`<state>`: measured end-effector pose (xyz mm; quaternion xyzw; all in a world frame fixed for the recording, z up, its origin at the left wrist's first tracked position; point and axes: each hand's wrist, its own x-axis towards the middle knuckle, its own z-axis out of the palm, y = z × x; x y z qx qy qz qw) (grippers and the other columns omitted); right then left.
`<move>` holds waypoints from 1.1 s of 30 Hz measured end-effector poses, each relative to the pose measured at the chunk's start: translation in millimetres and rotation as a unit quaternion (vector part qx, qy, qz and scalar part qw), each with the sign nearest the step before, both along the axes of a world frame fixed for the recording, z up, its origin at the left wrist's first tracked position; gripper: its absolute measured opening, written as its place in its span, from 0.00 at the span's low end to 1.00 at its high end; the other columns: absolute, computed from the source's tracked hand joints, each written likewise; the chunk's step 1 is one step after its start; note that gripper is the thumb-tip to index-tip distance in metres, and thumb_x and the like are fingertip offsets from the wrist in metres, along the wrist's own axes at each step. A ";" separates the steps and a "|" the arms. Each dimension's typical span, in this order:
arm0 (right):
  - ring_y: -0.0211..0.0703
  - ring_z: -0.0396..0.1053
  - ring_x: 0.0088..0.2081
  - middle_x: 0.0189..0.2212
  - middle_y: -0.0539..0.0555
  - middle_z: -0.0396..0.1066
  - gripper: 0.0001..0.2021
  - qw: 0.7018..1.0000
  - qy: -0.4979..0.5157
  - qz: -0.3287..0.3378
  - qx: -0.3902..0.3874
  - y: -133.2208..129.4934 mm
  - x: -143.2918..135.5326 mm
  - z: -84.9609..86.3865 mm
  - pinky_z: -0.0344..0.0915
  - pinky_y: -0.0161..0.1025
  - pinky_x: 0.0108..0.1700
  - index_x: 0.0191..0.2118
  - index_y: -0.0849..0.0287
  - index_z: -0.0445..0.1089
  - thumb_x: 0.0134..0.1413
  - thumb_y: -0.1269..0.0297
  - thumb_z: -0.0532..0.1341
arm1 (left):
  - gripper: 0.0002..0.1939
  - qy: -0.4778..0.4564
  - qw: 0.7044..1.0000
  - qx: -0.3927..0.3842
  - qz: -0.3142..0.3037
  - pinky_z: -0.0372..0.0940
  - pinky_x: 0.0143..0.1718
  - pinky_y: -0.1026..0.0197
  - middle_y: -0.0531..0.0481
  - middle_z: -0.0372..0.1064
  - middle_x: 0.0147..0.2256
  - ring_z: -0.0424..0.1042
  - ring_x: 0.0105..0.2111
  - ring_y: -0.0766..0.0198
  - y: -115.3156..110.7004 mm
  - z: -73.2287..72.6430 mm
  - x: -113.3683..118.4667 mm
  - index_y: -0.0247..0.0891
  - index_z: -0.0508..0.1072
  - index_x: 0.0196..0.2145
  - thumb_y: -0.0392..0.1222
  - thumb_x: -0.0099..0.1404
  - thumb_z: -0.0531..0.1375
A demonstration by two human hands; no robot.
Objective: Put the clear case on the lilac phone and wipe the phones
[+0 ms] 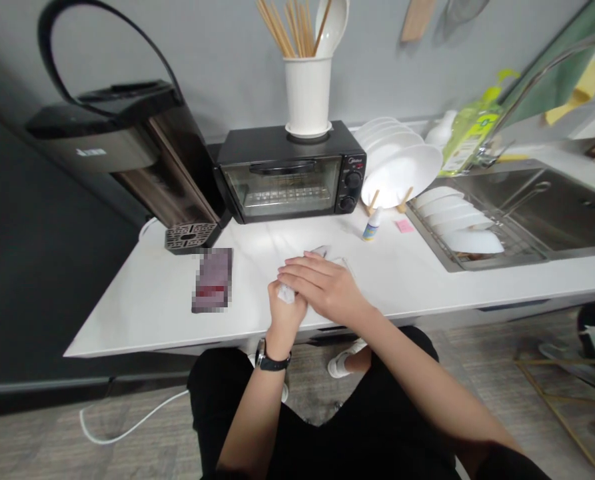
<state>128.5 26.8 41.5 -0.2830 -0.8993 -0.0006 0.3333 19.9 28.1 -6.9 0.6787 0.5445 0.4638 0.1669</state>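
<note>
My left hand (283,315), with a black-strapped watch (272,359) on its wrist, is raised over the counter's front edge. Across its back lies my right hand (330,285), fingers straight and close together. A crumpled white piece, apparently a tissue (286,293), shows under the right fingers, pressed against the left hand. The left fingers are hidden behind the right hand. Just beyond the hands, a small whitish item (322,251) lies on the counter, partly covered and unclear. A small white bottle with a blue and yellow label (371,227) stands farther right.
On the white counter (142,303) are a blurred-out flat item (213,280), a water dispenser (177,160) and a toaster oven (287,183) bearing a chopstick holder (308,97). White plates (402,170), a pink piece (404,226), and a sink (567,207) with bowls (470,241) are rightward.
</note>
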 end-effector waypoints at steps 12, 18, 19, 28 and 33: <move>0.40 0.57 0.41 0.37 0.55 0.61 0.12 0.946 0.206 -0.224 -0.114 4.7 4.5 0.2 0.56 0.40 0.43 0.40 0.59 0.57 0.49 0.69 0.43 | 0.10 0.033 0.999 0.006 0.016 0.49 0.18 0.69 0.56 0.50 0.14 0.49 0.16 0.74 -0.5 15.7 5.3 0.34 0.60 0.18 0.43 0.51 0.50; 0.40 0.53 0.44 0.38 0.53 0.61 0.12 0.980 0.099 -0.161 -0.057 1.0 1.8 7.2 0.48 0.46 0.49 0.40 0.59 0.58 0.49 0.70 0.44 | 0.11 0.037 0.999 0.012 0.033 0.49 0.18 0.68 0.55 0.52 0.12 0.50 0.14 0.74 1.2 10.5 3.0 0.34 0.58 0.14 0.40 0.50 0.51; 0.39 0.53 0.45 0.39 0.52 0.61 0.12 0.990 0.071 -0.113 -0.031 3.5 3.1 6.1 0.46 0.46 0.50 0.40 0.59 0.58 0.49 0.70 0.45 | 0.10 0.038 0.999 0.013 0.035 0.50 0.18 0.68 0.55 0.53 0.12 0.51 0.14 0.74 1.6 9.5 2.2 0.34 0.58 0.14 0.38 0.49 0.51; 0.37 0.51 0.47 0.42 0.51 0.59 0.14 0.992 0.108 -0.060 0.023 20.4 16.9 -14.7 0.50 0.43 0.49 0.43 0.57 0.55 0.48 0.70 0.46 | 0.07 0.039 0.999 0.012 0.030 0.52 0.19 0.69 0.54 0.56 0.15 0.53 0.16 0.74 0.8 14.8 3.8 0.33 0.62 0.20 0.40 0.49 0.52; 0.39 0.56 0.42 0.39 0.55 0.60 0.14 0.945 0.243 -0.193 -0.101 7.9 8.7 -10.4 0.57 0.40 0.43 0.42 0.60 0.56 0.49 0.71 0.43 | 0.09 0.035 0.999 0.005 0.017 0.50 0.19 0.71 0.56 0.53 0.15 0.50 0.17 0.75 -0.5 14.8 7.1 0.33 0.63 0.21 0.42 0.50 0.51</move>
